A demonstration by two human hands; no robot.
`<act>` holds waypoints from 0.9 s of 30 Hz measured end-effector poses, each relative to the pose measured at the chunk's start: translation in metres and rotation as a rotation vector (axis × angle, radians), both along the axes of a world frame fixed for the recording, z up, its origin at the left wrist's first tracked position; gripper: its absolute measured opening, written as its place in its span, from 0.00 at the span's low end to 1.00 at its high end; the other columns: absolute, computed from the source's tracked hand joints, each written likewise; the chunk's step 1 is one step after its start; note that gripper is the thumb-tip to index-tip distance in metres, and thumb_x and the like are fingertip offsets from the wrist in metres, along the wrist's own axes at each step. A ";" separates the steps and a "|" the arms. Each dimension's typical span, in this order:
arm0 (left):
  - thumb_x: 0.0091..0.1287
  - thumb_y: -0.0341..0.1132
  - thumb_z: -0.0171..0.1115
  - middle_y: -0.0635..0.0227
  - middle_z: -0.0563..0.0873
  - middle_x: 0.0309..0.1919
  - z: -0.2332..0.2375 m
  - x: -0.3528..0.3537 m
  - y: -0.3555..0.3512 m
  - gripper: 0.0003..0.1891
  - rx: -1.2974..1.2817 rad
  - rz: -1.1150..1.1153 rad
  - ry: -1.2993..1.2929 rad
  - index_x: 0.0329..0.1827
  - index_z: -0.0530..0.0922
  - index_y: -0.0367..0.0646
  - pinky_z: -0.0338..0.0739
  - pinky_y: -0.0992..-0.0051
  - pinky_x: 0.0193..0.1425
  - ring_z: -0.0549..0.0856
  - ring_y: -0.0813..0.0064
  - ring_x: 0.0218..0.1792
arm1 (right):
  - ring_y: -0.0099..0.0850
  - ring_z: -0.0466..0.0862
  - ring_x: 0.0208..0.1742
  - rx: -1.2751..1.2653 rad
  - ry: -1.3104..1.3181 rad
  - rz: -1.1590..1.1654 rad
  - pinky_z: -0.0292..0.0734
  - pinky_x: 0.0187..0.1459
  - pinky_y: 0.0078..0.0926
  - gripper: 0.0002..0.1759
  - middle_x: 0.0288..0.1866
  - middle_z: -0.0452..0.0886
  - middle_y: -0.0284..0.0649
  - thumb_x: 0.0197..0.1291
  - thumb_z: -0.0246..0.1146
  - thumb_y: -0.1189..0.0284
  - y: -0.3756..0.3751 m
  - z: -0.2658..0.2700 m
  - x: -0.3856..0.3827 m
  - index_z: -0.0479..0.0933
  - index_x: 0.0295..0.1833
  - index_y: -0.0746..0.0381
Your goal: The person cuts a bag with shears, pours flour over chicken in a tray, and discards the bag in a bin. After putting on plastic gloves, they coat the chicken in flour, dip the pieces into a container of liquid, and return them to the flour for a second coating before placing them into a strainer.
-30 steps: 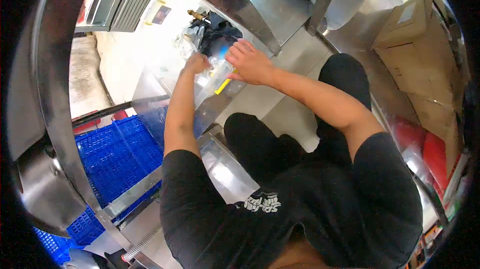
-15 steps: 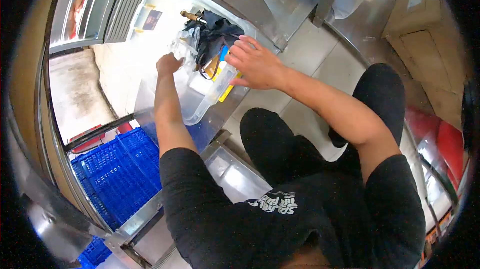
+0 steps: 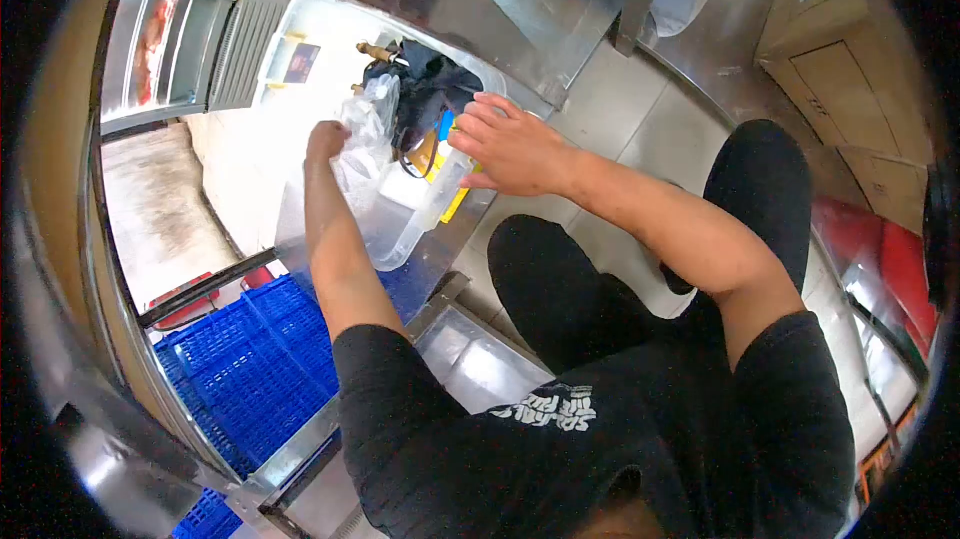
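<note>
A clear plastic bin (image 3: 398,251) stands on a metal shelf. Inside it lie a dark cloth bundle (image 3: 432,84), a wooden-handled item (image 3: 374,52), a crumpled clear plastic bag (image 3: 372,117) and something yellow and blue. My left hand (image 3: 328,141) is at the bag's left side, its fingers closed; what they hold is hard to make out, though the bag is right beside them. My right hand (image 3: 505,144) rests at the bin's near right rim, with the fingers curled over the edge and the thumb below.
Blue plastic crates (image 3: 255,354) sit on the lower left behind a metal frame. A clear container (image 3: 475,364) is below the bin. Cardboard boxes (image 3: 850,79) stand at the right. Tiled floor (image 3: 625,124) shows between the shelves, near my knees.
My left hand has moved slightly down, and the plastic bag now shows more fully, stretched up beside the dark cloth. My right hand has stayed at the rim. The view has shifted a little.
</note>
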State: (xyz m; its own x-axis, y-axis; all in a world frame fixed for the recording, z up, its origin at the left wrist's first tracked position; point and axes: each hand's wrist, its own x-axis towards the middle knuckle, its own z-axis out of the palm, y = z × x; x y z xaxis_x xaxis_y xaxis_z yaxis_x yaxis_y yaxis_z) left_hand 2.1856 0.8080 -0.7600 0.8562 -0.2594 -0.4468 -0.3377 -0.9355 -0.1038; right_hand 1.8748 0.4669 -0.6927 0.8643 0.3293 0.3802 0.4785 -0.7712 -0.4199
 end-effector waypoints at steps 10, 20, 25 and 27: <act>0.58 0.36 0.65 0.69 0.85 0.32 0.120 -0.077 -0.016 0.13 -0.796 0.455 -0.063 0.40 0.82 0.34 0.72 0.79 0.40 0.79 0.79 0.33 | 0.40 0.68 0.61 -0.014 0.021 0.054 0.53 0.69 0.41 0.26 0.49 0.72 0.44 0.57 0.58 0.52 -0.011 0.011 -0.003 0.70 0.51 0.62; 0.65 0.35 0.49 0.69 0.82 0.37 0.153 -0.125 -0.011 0.16 -1.404 0.754 0.169 0.52 0.76 0.38 0.76 0.76 0.36 0.79 0.78 0.31 | 0.43 0.66 0.64 0.031 0.025 0.049 0.51 0.69 0.43 0.28 0.52 0.72 0.47 0.59 0.56 0.50 -0.014 0.019 -0.007 0.70 0.52 0.64; 0.65 0.36 0.48 0.66 0.83 0.37 0.240 -0.220 -0.081 0.15 -1.654 1.062 0.374 0.49 0.78 0.40 0.78 0.72 0.37 0.81 0.74 0.33 | 0.44 0.66 0.63 0.324 0.269 -0.059 0.53 0.68 0.43 0.32 0.55 0.72 0.49 0.55 0.61 0.55 -0.001 0.027 0.005 0.66 0.57 0.67; 0.65 0.36 0.47 0.66 0.83 0.37 0.287 -0.270 -0.127 0.15 -1.631 1.229 0.386 0.48 0.78 0.41 0.79 0.72 0.38 0.82 0.72 0.34 | 0.46 0.64 0.65 0.754 0.507 -0.091 0.53 0.69 0.42 0.33 0.58 0.69 0.53 0.54 0.62 0.58 -0.014 0.070 0.008 0.63 0.60 0.67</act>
